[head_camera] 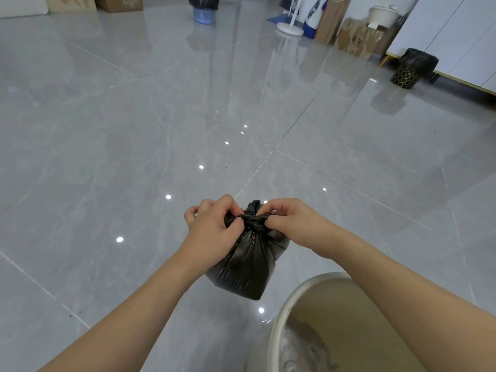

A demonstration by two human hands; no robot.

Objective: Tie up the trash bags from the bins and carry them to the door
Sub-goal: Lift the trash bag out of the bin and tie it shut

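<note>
A home's large room: glossy grey tiled floor [134, 146], cardboard boxes [357, 38] at one o'clock, white cabinets [461, 36] at two, a blue basket bin [203, 15] lined in black at twelve.
</note>
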